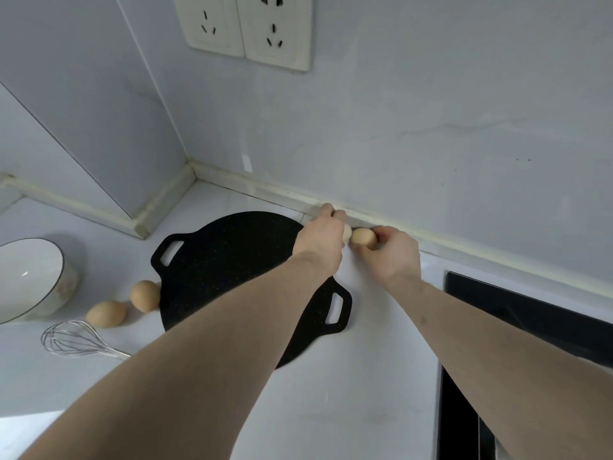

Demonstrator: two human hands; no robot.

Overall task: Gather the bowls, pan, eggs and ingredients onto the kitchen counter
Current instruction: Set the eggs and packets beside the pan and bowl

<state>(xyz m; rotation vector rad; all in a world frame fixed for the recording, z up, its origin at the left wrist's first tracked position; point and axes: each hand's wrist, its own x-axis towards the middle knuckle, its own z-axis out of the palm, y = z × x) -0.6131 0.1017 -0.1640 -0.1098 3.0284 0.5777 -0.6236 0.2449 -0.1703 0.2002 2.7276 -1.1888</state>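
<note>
A flat black pan (229, 263) with two loop handles lies on the white counter (365, 376). My left hand (320, 235) reaches over its far right edge and grips a pale egg (347, 232), mostly hidden by the fingers. My right hand (393, 254) holds a second brown egg (362, 236) right beside it, near the wall's base. Two more brown eggs (144, 295) (106, 313) rest on the counter left of the pan. A white bowl (31, 280) with a dark rim stands at the far left.
A wire whisk (78, 340) lies in front of the bowl. A black glass cooktop (517, 327) is set into the counter at the right. The wall rises just behind the hands, with two sockets (245, 24) above. A wall corner juts out behind the pan's left.
</note>
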